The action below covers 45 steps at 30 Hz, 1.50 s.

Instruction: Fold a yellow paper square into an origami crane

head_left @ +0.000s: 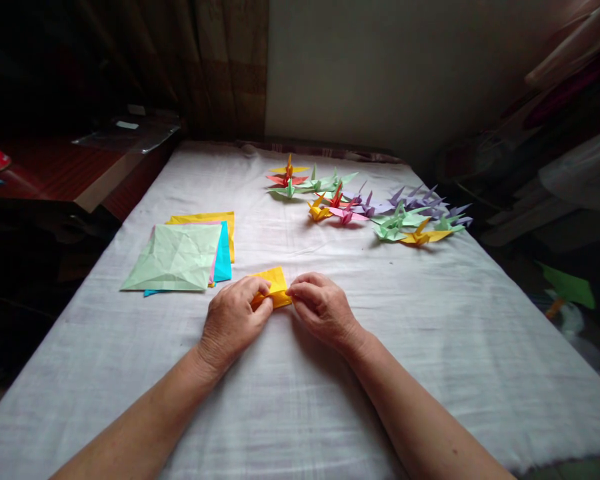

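A folded yellow paper (275, 283) lies on the white cloth-covered table (430, 320) in front of me. My left hand (233, 319) pinches its left edge with curled fingers. My right hand (320, 308) presses and pinches its right edge, fingers closed on the paper. Both hands rest on the cloth with the paper between them.
A stack of creased coloured paper sheets (180, 257), pale green on top, lies at the left. Several folded paper cranes (370, 207) in mixed colours sit at the far right of the table. A dark wooden cabinet (55, 180) stands left; clutter is at the right.
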### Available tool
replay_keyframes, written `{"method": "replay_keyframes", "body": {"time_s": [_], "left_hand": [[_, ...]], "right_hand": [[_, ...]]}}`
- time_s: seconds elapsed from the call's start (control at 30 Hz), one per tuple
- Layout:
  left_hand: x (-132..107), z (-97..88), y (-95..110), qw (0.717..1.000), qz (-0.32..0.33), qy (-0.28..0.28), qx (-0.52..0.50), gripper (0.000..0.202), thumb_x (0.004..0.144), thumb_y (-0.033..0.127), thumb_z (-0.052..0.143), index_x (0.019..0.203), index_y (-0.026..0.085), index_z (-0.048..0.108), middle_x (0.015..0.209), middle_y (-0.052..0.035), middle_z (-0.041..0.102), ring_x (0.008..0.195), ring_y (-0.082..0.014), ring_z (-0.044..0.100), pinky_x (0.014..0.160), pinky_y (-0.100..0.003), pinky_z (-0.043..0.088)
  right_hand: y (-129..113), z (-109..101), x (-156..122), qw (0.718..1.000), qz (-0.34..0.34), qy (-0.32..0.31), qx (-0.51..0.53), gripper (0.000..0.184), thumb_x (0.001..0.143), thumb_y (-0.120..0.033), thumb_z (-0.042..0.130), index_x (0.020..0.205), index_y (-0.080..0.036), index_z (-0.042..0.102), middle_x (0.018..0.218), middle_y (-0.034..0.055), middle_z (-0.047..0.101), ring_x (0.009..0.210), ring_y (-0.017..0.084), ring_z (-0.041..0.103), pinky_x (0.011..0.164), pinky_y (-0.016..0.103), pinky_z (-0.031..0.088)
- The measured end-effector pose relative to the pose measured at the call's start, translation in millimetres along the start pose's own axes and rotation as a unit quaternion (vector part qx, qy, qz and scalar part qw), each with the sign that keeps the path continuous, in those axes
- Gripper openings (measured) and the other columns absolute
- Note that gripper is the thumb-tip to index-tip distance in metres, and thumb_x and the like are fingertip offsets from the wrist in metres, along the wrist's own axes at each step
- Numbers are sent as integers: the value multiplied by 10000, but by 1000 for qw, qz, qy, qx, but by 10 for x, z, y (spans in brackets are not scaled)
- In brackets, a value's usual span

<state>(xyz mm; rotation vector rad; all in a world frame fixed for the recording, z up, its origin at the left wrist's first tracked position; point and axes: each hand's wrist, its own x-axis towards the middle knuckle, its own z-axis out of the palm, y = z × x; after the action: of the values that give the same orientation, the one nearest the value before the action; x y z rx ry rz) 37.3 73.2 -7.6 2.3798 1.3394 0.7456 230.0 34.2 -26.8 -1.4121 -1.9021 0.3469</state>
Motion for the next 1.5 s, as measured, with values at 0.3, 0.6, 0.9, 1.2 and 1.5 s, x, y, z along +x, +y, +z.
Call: {"method": "replay_keyframes", "body": {"time_s": [0.3, 0.6, 0.9, 1.2, 1.5], "left_hand": [[17, -2, -103, 998, -56, -6, -9, 123, 851, 315, 517, 903, 237, 597, 858, 2, 750, 747, -197, 706, 689, -298, 520], [61, 15, -174, 995, -93, 19, -39, 283, 887, 297, 494, 1157, 224, 539, 853, -10, 770, 769, -209, 736, 639, -278, 501], [97, -1, -172, 990, -133, 11, -50, 391, 858, 324, 482, 1227, 221, 558, 711, 25, 725, 628, -185, 671, 604, -259, 448], [112, 14, -202, 984, -159, 12, -77, 415, 847, 344, 487, 1238, 225, 561, 812, 5, 758, 722, -194, 706, 652, -264, 474], [115, 0, -228, 984, -152, 17, -92, 394, 836, 369, 487, 1194, 227, 574, 744, 18, 741, 685, -191, 697, 641, -263, 479]], "right_hand": [[-4, 17, -3, 995, -44, -36, -84, 194, 822, -143, 583, 901, -228, 739, 949, 66, 690, 854, 192, 607, 783, 327, 484], [-40, -10, 10, 995, -65, -17, -77, 319, 821, -106, 513, 1070, -200, 689, 1062, 90, 698, 944, 212, 609, 848, 358, 490], [-86, 14, 16, 984, -117, -96, -94, 318, 860, -81, 507, 1052, -239, 705, 1113, 25, 735, 1038, 212, 609, 903, 377, 426], [-36, -27, 276, 994, -77, -32, -74, 296, 845, -67, 512, 1015, -217, 702, 1043, 49, 751, 932, 195, 664, 843, 338, 460], [44, 201, 685, 999, -1, -51, -10, 78, 810, -220, 709, 883, -197, 693, 858, 38, 729, 779, 165, 630, 749, 280, 445]]}}
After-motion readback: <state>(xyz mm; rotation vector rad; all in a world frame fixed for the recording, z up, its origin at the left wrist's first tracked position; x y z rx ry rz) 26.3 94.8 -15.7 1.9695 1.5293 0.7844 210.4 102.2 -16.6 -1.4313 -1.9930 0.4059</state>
